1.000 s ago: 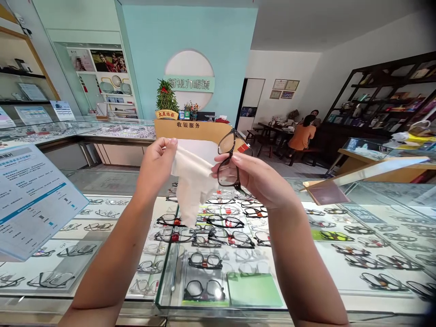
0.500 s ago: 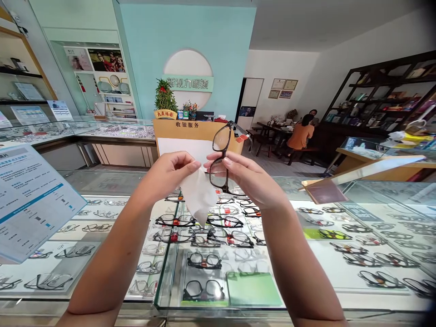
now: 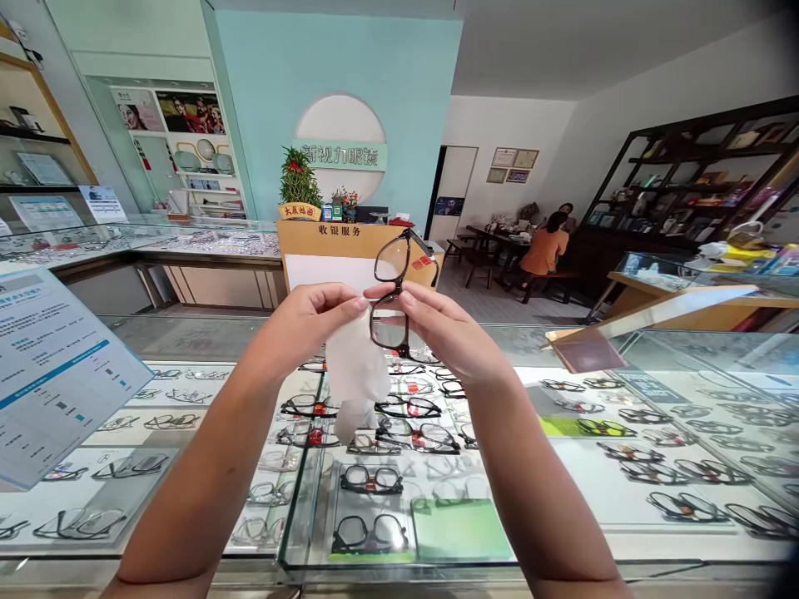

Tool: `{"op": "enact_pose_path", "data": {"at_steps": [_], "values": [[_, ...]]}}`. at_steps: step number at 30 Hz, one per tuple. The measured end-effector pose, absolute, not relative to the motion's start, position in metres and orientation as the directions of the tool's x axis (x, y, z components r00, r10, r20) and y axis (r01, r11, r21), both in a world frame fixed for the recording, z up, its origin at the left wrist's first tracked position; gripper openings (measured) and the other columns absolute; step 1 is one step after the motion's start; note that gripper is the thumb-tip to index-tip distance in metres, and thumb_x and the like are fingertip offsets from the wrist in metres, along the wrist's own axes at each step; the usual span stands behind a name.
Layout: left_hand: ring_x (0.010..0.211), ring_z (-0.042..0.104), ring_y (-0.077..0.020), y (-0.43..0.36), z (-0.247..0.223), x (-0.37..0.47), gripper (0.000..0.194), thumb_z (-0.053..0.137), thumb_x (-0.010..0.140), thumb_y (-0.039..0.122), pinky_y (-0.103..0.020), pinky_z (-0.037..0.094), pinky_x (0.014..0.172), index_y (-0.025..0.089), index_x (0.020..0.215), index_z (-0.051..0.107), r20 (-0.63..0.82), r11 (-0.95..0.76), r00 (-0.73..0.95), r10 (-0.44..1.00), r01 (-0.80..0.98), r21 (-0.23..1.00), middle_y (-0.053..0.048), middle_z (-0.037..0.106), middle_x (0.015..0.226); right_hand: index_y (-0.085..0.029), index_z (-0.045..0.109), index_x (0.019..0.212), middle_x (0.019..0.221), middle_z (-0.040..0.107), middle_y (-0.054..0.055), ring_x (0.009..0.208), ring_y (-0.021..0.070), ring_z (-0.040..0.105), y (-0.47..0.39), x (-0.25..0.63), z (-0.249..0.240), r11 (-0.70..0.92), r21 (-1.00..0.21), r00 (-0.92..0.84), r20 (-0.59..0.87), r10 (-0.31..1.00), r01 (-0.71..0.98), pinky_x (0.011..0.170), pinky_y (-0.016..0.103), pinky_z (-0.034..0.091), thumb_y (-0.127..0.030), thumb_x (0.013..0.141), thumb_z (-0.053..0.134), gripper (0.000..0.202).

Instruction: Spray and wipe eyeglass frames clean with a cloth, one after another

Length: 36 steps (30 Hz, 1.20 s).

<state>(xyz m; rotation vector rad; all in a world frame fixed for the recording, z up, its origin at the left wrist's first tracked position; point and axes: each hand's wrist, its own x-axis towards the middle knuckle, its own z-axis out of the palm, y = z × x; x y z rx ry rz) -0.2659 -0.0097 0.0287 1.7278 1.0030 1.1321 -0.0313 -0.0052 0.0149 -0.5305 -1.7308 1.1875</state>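
A thin white wipe (image 3: 357, 366) hangs down from my left hand (image 3: 305, 324), pinched between thumb and fingers. My right hand (image 3: 446, 329) grips a pair of black-framed eyeglasses (image 3: 405, 343) near the bridge. The glasses are turned so one lens sits above the other, and a red tag (image 3: 421, 262) shows on a temple. My left fingertips are close beside the frame; whether they touch it I cannot tell. Both hands are above a glass display case (image 3: 290, 549) holding several eyeglasses, among them a black pair (image 3: 372, 478).
A printed blue-and-white sign (image 3: 56, 374) stands at the left. At the right a tilted mirror-like panel (image 3: 587, 353) rests on the glass. Inside the case lies a green card (image 3: 460, 528). A wooden cashier counter (image 3: 305, 249) stands ahead; a person in orange (image 3: 546, 249) sits farther back.
The glasses and my right hand have shifted slightly left, closer to my left hand. The wipe has unfolded and hangs lower. The whole view has shifted a little.
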Motion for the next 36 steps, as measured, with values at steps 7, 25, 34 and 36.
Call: {"op": "enact_pose_path", "data": {"at_steps": [7, 25, 34, 36], "values": [[0.071, 0.058, -0.0144, -0.013, 0.031, -0.262, 0.055, 0.089, 0.08, 0.07, -0.027, 0.038, 0.057, 0.02, 0.079, 0.067, 0.276, -0.316, 0.271, 0.922, 0.116, 0.942, -0.01, 0.084, 0.122, -0.031, 0.081, 0.13, 0.134, 0.081, 0.004, 0.134, 0.0264, 0.071, 0.007, -0.034, 0.003, 0.475, -0.872, -0.44, 0.475, 0.762, -0.119, 0.13, 0.051, 0.047, -0.059, 0.106, 0.07, 0.038], [0.099, 0.072, -0.0213, 0.007, 0.018, -0.257, 0.04, 0.097, 0.078, 0.057, -0.031, 0.054, 0.082, 0.024, 0.098, 0.087, 0.304, -0.304, 0.34, 0.89, -0.053, 0.951, -0.008, 0.081, 0.111, -0.026, 0.081, 0.127, 0.123, 0.08, 0.005, 0.119, 0.0225, 0.069, 0.002, -0.048, 0.011, 0.57, -0.818, -0.366, 0.554, 0.748, -0.074, 0.111, 0.038, 0.053, -0.059, 0.106, 0.068, 0.042], [0.061, 0.044, -0.0115, 0.003, 0.019, -0.246, 0.058, 0.097, 0.071, 0.066, -0.025, 0.032, 0.058, 0.02, 0.076, 0.063, 0.34, -0.37, 0.262, 0.903, 0.073, 0.926, 0.004, 0.054, 0.069, -0.026, 0.078, 0.129, 0.119, 0.079, 0.006, 0.115, 0.0231, 0.072, 0.0, -0.049, 0.009, 0.596, -0.793, -0.284, 0.604, 0.745, -0.124, 0.112, 0.041, 0.054, -0.062, 0.106, 0.067, 0.044], [0.061, 0.044, -0.0125, 0.003, 0.019, -0.248, 0.061, 0.089, 0.077, 0.076, -0.026, 0.032, 0.057, 0.02, 0.075, 0.064, 0.28, -0.34, 0.326, 0.903, 0.144, 0.929, 0.003, 0.054, 0.068, -0.026, 0.078, 0.129, 0.125, 0.079, 0.008, 0.122, 0.025, 0.072, 0.0, -0.049, 0.009, 0.614, -0.778, -0.284, 0.623, 0.729, -0.131, 0.115, 0.043, 0.054, -0.062, 0.106, 0.067, 0.045]]}}
